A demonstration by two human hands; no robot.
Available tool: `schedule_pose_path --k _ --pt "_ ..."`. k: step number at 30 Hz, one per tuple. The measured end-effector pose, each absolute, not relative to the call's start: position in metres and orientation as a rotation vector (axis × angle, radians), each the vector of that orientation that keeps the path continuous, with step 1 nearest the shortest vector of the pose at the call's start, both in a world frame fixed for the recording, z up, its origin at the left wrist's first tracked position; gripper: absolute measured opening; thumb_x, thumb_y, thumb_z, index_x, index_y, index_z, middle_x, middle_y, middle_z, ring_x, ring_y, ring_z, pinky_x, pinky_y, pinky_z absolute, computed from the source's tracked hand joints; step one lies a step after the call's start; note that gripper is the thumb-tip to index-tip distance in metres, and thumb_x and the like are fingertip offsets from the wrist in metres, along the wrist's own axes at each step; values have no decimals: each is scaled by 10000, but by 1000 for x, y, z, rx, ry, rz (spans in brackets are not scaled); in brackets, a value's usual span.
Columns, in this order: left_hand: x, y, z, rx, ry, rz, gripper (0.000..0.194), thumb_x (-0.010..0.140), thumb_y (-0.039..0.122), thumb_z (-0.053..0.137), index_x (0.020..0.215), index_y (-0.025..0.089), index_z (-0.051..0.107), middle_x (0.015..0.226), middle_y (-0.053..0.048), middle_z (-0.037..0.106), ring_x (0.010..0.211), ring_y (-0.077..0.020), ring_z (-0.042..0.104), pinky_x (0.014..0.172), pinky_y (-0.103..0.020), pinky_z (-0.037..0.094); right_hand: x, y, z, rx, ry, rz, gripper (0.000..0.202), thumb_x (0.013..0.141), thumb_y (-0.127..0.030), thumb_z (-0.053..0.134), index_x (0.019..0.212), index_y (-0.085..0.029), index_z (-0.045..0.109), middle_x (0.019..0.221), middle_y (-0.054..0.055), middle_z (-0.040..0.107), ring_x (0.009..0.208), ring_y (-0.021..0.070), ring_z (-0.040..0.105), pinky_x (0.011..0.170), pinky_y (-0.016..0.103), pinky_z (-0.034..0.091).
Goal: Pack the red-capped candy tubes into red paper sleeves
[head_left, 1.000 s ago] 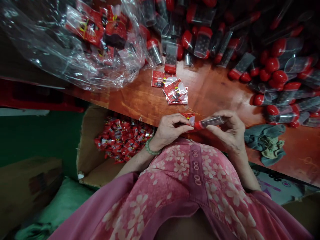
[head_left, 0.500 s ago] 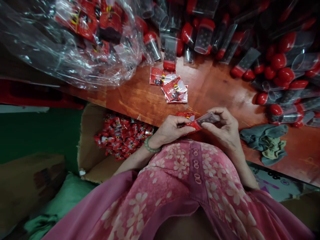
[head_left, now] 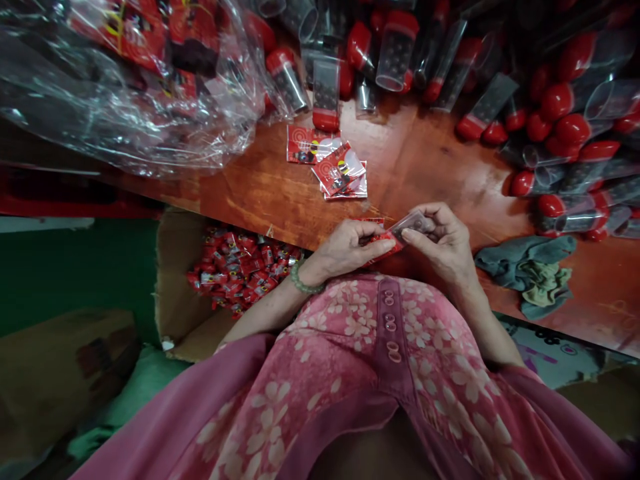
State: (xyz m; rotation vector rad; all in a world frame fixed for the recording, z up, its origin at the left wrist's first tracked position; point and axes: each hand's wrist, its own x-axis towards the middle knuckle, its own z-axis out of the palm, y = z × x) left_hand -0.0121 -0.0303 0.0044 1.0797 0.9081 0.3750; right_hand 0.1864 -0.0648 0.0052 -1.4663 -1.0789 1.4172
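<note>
A single camera, worn on the person's head, gives the one view. It faces forward and steeply down, past the shirt [head_left: 350,320], which fills the bottom of the view, nearest the lens. The left hand [head_left: 345,249] and right hand [head_left: 447,244] appear near the middle, just beyond it. The worktop [head_left: 425,157] stretches away toward the top, its near edge slanting lower to the right. At left, the camera sees down into an open box [head_left: 173,273].

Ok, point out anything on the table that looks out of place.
The crumpled cloth on the table near the right hand looks slightly out of place, being unlike the tubes and packets. I see no obvious spill.
</note>
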Motion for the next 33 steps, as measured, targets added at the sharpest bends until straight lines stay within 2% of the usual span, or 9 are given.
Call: schedule_pose_path --k 5,12,16,20,24,27,29,33 --pt "-11 -31 3 1231 980 407 317 825 438 701 830 123 742 736 -12 683 678 -114 543 670 -243 423 183 -67 6 -1451 -1103 1406 355 799 -487 831 945 -245 618 841 -38 726 729 119 669 716 252 552" --pt "-2 -30 0 1237 903 375 393 836 496 675 691 131 664 629 18 547 610 -94 448 598 -241 344 200 -67 11 -1457 -1205 1464 448 768 -604 815 956 -237 640 804 -29 709 677 128 652 637 255 552" --pt "2 -27 2 1147 882 384 375 805 496 719 779 122 704 705 -2 615 651 -100 494 612 -233 370 208 -67 13 -1495 -1216 1396 389 847 -602 747 959 -231 714 834 0 739 714 146 677 684 287 567" --pt "10 -28 3 1038 848 382 484 788 594 743 699 127 654 628 21 538 590 -79 433 559 -229 328 199 -77 6 -1531 -1266 1214 358 890 -583 708 957 -235 767 859 16 740 787 167 688 766 329 572" --pt "18 -33 -1 852 829 394 537 735 640 797 729 120 663 643 28 557 579 -61 442 549 -211 344 196 -87 1 -1492 -1425 1135 409 1016 -543 524 1130 -243 778 1012 57 754 927 187 706 873 371 581" --pt "18 -36 -4 665 823 413 558 686 647 842 749 120 669 639 22 603 551 -55 483 534 -201 366 198 -90 -1 -1479 -1605 1060 557 928 -595 650 1361 -244 678 1200 103 738 1098 247 697 974 441 577" --pt "18 -37 -4 594 815 424 555 675 638 859 757 124 666 639 12 633 543 -62 523 530 -200 391 197 -92 -4 -1474 -1667 1016 629 879 -556 736 1417 -245 637 1228 112 741 1114 260 703 982 452 584" --pt "17 -42 -1 544 765 401 556 697 653 841 750 132 656 639 -10 674 559 -85 603 565 -206 464 193 -95 -9 -1423 -1649 1016 422 970 -421 662 1365 -276 686 1241 88 763 1104 225 731 987 424 598"
